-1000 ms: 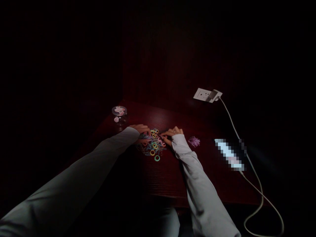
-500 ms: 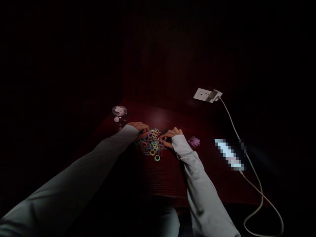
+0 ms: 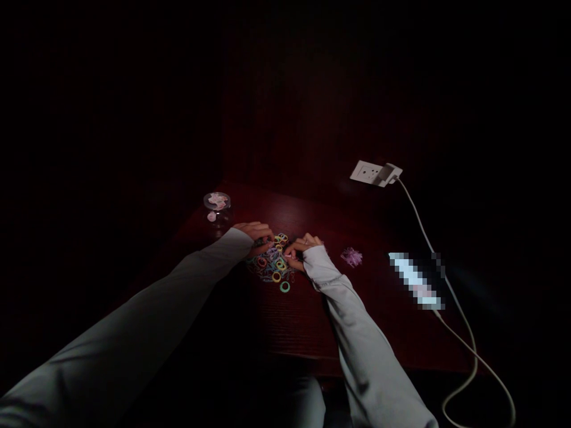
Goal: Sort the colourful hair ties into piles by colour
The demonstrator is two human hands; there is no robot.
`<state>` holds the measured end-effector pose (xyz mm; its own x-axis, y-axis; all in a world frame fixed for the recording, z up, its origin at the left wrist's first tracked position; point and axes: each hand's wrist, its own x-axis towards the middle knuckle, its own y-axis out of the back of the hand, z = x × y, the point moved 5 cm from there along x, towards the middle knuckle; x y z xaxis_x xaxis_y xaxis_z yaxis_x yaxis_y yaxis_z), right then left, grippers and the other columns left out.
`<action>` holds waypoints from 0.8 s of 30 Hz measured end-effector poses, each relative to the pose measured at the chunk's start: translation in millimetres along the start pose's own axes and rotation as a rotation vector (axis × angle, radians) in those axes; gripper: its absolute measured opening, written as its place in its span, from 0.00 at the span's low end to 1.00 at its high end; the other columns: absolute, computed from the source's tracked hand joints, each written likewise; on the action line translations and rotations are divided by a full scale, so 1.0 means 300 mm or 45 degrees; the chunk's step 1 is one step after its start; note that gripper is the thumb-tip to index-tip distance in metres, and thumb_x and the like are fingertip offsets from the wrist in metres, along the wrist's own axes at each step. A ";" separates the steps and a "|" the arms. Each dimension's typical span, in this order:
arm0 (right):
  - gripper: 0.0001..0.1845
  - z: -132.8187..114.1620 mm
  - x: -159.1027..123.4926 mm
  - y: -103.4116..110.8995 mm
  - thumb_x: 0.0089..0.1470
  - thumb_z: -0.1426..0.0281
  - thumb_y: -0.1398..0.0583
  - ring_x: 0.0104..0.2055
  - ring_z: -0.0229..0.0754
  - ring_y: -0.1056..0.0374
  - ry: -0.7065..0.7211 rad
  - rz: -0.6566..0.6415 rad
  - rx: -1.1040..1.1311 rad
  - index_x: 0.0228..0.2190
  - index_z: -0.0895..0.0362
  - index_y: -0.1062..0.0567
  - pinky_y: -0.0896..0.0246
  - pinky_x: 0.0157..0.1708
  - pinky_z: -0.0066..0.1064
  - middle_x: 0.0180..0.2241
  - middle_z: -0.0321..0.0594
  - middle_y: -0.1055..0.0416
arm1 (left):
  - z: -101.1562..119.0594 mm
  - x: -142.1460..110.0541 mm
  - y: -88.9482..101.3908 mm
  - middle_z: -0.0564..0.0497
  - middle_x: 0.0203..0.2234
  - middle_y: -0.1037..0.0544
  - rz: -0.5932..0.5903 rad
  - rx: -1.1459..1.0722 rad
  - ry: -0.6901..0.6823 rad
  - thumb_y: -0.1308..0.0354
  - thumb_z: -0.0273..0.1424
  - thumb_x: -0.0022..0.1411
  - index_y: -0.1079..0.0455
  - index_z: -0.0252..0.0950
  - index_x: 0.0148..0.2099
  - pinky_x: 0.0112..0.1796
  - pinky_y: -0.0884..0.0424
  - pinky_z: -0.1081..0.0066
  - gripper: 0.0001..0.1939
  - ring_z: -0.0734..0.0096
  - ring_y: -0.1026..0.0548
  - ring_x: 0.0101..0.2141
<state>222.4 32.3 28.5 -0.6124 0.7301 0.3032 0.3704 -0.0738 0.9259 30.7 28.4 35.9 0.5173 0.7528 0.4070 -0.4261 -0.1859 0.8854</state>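
Note:
A loose pile of colourful elastic hair ties [image 3: 280, 265] lies on the dark red table, with yellow, green, red, blue and purple rings among them. My left hand [image 3: 255, 233] rests at the pile's far left side, its fingers bent down and drawn together; what they hold, if anything, is too small to make out. From the right, my right hand [image 3: 304, 248] reaches over the pile's edge with thumb and fingertips pinched on a small pinkish hair tie [image 3: 288, 256]. To the right of this hand sits a separate little heap of purple hair ties [image 3: 352, 257].
A clear lidded jar [image 3: 217, 208] with pink pieces on it stands back left on the table [image 3: 294, 321]. At right lies a lit, blurred-out phone [image 3: 414, 281], its white cable [image 3: 461, 315] running to a charger [image 3: 389, 173] in the wall socket [image 3: 366, 172]. Surroundings are dark.
My right hand has shifted slightly left, nearer my left hand, and its fingers have drawn together in a pinch. My left hand has moved a little to the right.

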 end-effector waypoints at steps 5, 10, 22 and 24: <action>0.07 0.006 0.004 0.013 0.60 0.62 0.35 0.40 0.44 0.36 -0.117 0.125 0.153 0.35 0.49 0.17 0.48 0.45 0.36 0.30 0.35 0.23 | 0.005 0.004 -0.004 0.55 0.40 0.21 -0.057 0.003 -0.007 0.48 0.38 0.70 0.26 0.45 0.50 0.40 0.35 0.71 0.12 0.69 0.27 0.42; 0.12 0.009 0.003 0.014 0.63 0.60 0.39 0.43 0.46 0.35 -0.206 0.185 0.252 0.39 0.48 0.15 0.47 0.49 0.41 0.34 0.38 0.21 | 0.006 0.004 0.002 0.55 0.39 0.21 -0.031 0.006 -0.037 0.49 0.36 0.70 0.27 0.45 0.50 0.40 0.34 0.72 0.12 0.70 0.27 0.41; 0.06 0.010 -0.020 0.042 0.56 0.59 0.33 0.44 0.47 0.38 -0.078 0.026 0.033 0.34 0.46 0.17 0.51 0.49 0.41 0.36 0.35 0.22 | -0.001 -0.002 -0.003 0.55 0.37 0.21 0.033 0.020 -0.106 0.49 0.36 0.70 0.26 0.43 0.49 0.39 0.34 0.71 0.12 0.69 0.26 0.39; 0.05 0.003 -0.020 0.026 0.55 0.62 0.32 0.44 0.46 0.39 -0.066 -0.032 0.026 0.35 0.46 0.17 0.51 0.48 0.40 0.36 0.34 0.22 | 0.001 -0.001 -0.003 0.55 0.37 0.21 0.034 0.022 -0.110 0.48 0.36 0.70 0.26 0.44 0.49 0.38 0.34 0.71 0.12 0.70 0.26 0.39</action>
<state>229.8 27.9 33.7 -0.5848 0.7658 0.2675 0.3700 -0.0417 0.9281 31.1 28.1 34.9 0.5686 0.6902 0.4476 -0.4282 -0.2163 0.8774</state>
